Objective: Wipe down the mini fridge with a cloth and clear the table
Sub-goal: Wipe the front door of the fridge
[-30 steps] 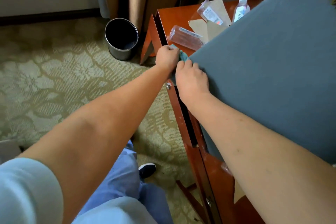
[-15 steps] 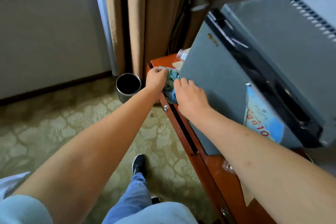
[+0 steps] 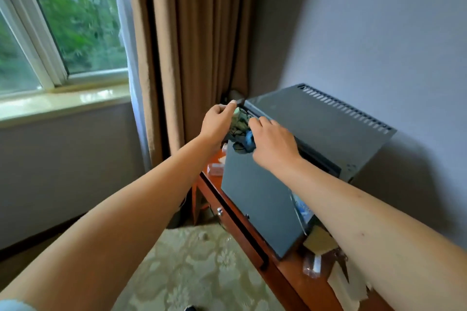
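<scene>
Grey mini fridge, top front corner, cloth in both hands

Grey mini fridge [image 3: 260, 199] on wooden counter [image 3: 285, 278], clutter alongside. Patterned cloth [image 3: 241, 131] bunched at door's top corner, likely for wiping the seam. Left hand [image 3: 218, 122] pinching cloth's upper end; right hand [image 3: 274, 142] curled over lower end. Versus half a second earlier: hands and cloth raised from door's lower corner to upper.

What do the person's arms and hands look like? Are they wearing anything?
Both arms are bare from wrist to past the elbow. The left hand and right hand wear no gloves, rings, or watch. A bit of pale blue sleeve peeks in at the bottom corner, on the left arm.
</scene>
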`<action>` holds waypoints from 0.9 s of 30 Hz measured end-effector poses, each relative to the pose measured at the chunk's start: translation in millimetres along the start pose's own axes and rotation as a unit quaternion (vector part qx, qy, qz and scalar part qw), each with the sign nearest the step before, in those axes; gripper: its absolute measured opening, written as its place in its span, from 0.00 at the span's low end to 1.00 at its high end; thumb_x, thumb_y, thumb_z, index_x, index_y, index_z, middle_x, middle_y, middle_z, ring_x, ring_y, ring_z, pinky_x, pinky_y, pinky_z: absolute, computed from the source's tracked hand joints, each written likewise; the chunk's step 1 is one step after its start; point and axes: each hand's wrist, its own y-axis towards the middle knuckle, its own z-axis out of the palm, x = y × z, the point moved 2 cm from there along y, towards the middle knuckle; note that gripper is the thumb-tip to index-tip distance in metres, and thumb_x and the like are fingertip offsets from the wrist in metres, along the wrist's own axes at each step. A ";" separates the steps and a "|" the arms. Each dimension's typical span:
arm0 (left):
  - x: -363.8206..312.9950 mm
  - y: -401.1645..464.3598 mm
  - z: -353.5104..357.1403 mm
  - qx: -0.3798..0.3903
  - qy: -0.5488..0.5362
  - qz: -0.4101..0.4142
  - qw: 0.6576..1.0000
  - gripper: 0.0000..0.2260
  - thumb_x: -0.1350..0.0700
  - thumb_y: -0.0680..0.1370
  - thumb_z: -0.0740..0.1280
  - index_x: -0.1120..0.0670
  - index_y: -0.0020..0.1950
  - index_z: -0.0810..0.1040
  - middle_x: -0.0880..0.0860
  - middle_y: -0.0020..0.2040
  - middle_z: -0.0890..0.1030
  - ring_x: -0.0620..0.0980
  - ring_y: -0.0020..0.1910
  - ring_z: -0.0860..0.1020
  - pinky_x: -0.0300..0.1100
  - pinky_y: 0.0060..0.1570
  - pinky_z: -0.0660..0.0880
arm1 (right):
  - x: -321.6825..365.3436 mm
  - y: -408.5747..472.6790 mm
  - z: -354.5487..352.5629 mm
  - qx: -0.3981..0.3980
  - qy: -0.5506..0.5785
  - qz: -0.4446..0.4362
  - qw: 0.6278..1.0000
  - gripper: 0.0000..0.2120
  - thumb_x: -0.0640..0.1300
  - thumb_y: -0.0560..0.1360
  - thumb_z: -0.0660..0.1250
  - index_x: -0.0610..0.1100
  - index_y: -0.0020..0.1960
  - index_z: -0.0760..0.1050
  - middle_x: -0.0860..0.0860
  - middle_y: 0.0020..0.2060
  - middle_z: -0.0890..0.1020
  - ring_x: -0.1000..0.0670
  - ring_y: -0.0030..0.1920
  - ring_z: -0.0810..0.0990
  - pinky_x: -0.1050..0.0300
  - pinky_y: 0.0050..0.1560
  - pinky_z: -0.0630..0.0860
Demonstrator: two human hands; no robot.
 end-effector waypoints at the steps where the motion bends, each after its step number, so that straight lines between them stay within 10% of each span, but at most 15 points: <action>1: -13.3 -2.0 6.0 0.010 0.003 0.010 1.000 0.23 0.33 0.72 0.66 0.52 0.50 0.79 0.56 0.48 0.86 0.56 0.49 0.85 0.59 0.51 0.83 | -7.0 0.1 -9.9 -0.006 0.001 0.014 1.000 0.24 0.37 0.72 0.70 0.45 0.65 0.68 0.47 0.60 0.76 0.43 0.61 0.75 0.51 0.51 0.73; 27: -115.5 147.9 115.3 0.334 0.031 0.060 0.940 0.10 0.49 0.81 0.67 0.52 0.59 0.78 0.54 0.55 0.81 0.54 0.53 0.82 0.55 0.49 0.85 | -96.3 97.2 -31.0 -0.069 0.024 0.351 0.934 0.25 0.35 0.74 0.67 0.47 0.69 0.69 0.47 0.58 0.75 0.44 0.43 0.75 0.52 0.38 0.72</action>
